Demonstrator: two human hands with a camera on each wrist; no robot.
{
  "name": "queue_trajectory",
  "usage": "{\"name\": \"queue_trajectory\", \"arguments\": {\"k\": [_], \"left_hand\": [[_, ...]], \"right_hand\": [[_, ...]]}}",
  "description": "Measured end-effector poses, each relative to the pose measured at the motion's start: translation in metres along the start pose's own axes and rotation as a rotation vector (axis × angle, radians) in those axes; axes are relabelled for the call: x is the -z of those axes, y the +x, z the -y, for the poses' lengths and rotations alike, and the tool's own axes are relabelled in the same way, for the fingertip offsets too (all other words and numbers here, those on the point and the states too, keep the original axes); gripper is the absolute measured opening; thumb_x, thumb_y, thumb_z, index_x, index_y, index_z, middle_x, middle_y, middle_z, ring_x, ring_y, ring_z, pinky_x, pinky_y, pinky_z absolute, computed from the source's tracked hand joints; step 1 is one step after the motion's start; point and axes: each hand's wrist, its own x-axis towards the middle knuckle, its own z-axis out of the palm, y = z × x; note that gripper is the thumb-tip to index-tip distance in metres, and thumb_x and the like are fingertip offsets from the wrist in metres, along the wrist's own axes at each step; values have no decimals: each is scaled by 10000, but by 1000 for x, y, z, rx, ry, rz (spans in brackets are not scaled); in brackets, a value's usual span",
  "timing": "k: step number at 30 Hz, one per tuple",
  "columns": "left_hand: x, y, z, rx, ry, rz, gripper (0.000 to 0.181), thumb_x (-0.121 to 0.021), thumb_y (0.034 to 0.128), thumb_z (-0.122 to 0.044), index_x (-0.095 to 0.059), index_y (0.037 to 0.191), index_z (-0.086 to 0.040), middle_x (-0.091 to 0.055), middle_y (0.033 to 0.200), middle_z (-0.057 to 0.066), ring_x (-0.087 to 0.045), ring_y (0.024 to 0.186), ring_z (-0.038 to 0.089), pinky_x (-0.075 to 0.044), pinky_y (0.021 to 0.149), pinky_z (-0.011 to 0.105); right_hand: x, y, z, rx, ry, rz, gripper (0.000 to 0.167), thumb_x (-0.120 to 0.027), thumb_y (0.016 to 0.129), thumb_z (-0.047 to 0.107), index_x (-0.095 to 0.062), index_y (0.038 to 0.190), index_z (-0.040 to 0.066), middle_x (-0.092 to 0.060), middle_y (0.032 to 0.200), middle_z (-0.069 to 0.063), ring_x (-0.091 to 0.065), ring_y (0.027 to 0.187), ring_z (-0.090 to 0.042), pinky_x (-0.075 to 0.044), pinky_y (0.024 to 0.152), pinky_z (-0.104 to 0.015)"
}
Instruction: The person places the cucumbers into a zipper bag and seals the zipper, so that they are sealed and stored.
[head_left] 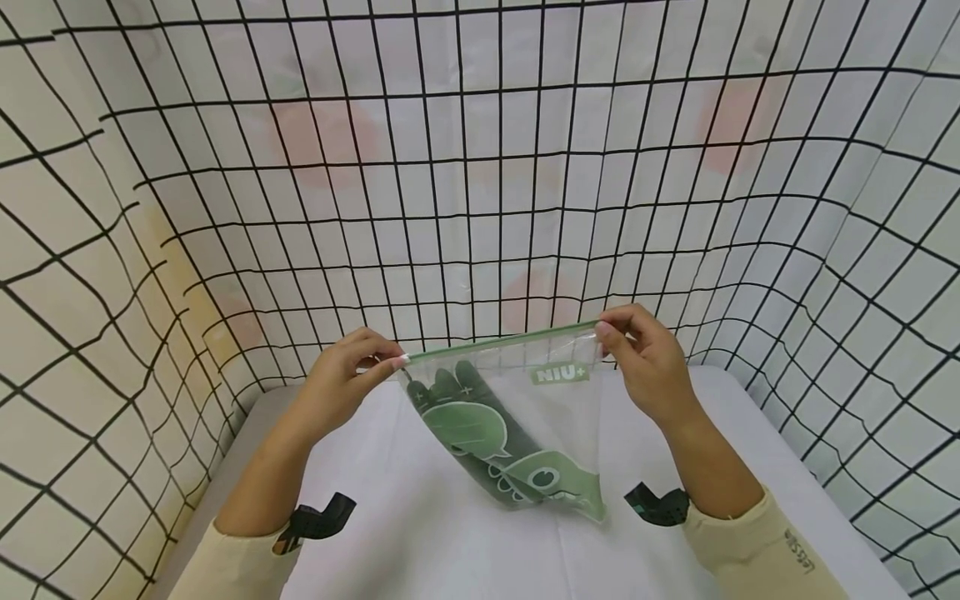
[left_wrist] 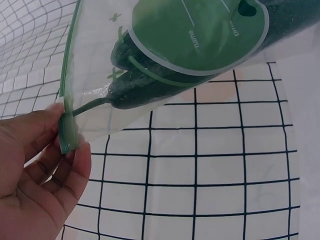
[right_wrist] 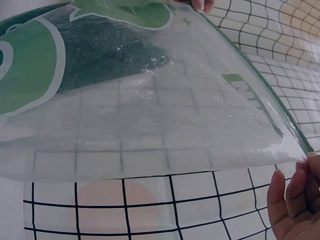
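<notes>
A clear zip bag (head_left: 555,417) hangs above the white surface, its green zip edge (head_left: 502,340) stretched between both hands. My left hand (head_left: 341,383) pinches the left end of that edge, and my right hand (head_left: 652,371) pinches the right end, held somewhat higher. The zip looks closed along its length. Inside lie several dark green cucumbers (left_wrist: 150,92), slanting down from the upper left. One has a thin stem (left_wrist: 90,106) reaching the zip near my left fingers. Green cartoon prints and a NIU+ label (head_left: 560,373) mark the bag, partly hiding the cucumbers.
A white cloth-covered table (head_left: 360,500) lies below the bag. Black grid netting (head_left: 480,192) encloses the back and both sides, with pale cloth behind it. Black straps or mounts (head_left: 322,517) sit at the cuffs of both beige sleeves.
</notes>
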Motion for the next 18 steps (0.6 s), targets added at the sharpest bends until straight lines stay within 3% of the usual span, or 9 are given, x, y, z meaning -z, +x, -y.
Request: {"name": "queue_trajectory", "arguments": {"k": [10, 18], "left_hand": [[1, -1, -1, -17, -23, 21, 149, -647, 1001, -248, -735, 1063, -145, -642, 1075, -28, -641, 978, 132, -599, 860, 307], [0, -2, 0, -31, -46, 2, 129, -668, 988, -220, -739, 1052, -133, -646, 1068, -14, -644, 870, 156, -561, 730, 221]], "right_hand": [[1, 1, 2, 18, -34, -23, 145, -570, 1026, 76, -615, 1119, -26, -618, 986, 48, -593, 840, -88, -567, 727, -133], [0, 3, 2, 27, -28, -27, 179, -579, 1029, 121, -610, 1111, -34, -609, 989, -38, -579, 814, -89, -556, 709, -148]]}}
